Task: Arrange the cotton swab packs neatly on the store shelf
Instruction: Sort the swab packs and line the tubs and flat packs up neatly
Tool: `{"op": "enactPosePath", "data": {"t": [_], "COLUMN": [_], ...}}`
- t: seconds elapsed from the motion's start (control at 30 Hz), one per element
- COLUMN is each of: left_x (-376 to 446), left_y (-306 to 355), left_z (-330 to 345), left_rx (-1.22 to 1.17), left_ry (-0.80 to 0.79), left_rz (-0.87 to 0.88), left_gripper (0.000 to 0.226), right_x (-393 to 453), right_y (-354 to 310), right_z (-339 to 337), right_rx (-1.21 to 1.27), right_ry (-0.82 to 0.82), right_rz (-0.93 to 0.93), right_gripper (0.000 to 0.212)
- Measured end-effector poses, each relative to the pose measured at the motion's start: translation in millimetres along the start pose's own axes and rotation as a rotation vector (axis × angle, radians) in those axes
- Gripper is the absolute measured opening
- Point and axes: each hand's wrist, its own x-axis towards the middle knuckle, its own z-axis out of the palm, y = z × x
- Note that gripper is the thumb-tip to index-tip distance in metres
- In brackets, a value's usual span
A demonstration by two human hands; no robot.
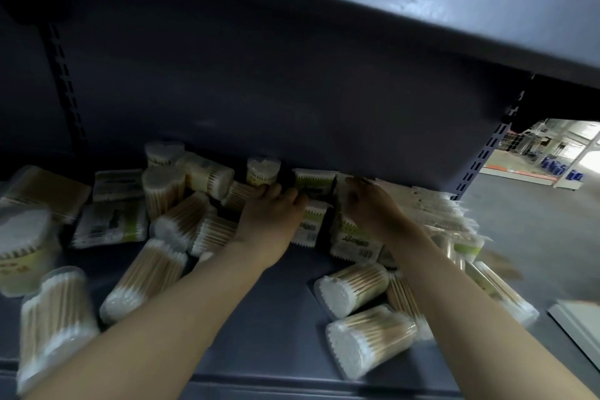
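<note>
Both hands are deep on the shelf [266,328], reaching to the far middle where the flat packs sit. Left hand [274,208]: fingers bent down over the top edge of a flat green-and-white pack [308,221], pressing on it to square it against its neighbours. Right hand [370,204]: fingers fairly straight, laid on the flat pack [352,237] just beside; whether the thumb hooks under I cannot tell, motion blur smears that side.

Why here: flat packs make the only row-like group, far middle to far right, so I judge it the sensible anchor to line the rest against.

Cotton swab packs lie scattered over the whole shelf:
- round tubs tipped on their sides near right [367,341] and near left [143,279], cotton ends facing me
- a few tubs upright at the far left-centre [164,153]
- one large tub with a yellow-green label band [22,250] at the far left edge
- loose clear bags [454,221] heaped far right

Writing: green labels carry dark print, and a barcode-like patch shows on a flat pack at left [110,224]. None of it reads; no brand made out.

Upper shelf [422,10] hangs low and shades the back row.
</note>
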Motion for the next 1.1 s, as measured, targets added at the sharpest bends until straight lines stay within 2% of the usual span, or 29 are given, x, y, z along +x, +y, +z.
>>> {"op": "enactPosePath", "data": {"t": [0.2,0.4,0.6,0.77,0.87,0.97,1.1], "left_x": [19,32,45,48,54,57,55], "left_y": [3,10,15,21,17,18,20], "left_z": [16,22,26,25,29,35,28], "left_rx": [0.051,0.102,0.087,0.152,0.108,0.093,0.071], "left_ry": [-0.039,-0.043,-0.068,0.047,0.133,0.140,0.073], "left_rz": [-0.081,-0.078,-0.093,-0.119,-0.122,-0.117,-0.114], "left_gripper": [0.053,0.055,0.055,0.060,0.063,0.064,0.061], "right_x": [8,6,6,7,6,5,4], "right_y": [4,3,6,7,6,6,6], "right_z": [9,11,14,17,16,16,14], "right_rx": [-0.064,-0.058,-0.038,-0.029,-0.041,-0.042,-0.044], "right_ry": [-0.105,-0.055,-0.049,-0.044,-0.055,-0.048,-0.054], "right_rz": [0.016,0.011,-0.006,0.003,0.004,0.005,0.013], "right_gripper": [0.047,0.042,0.047,0.048,0.049,0.049,0.049]}}
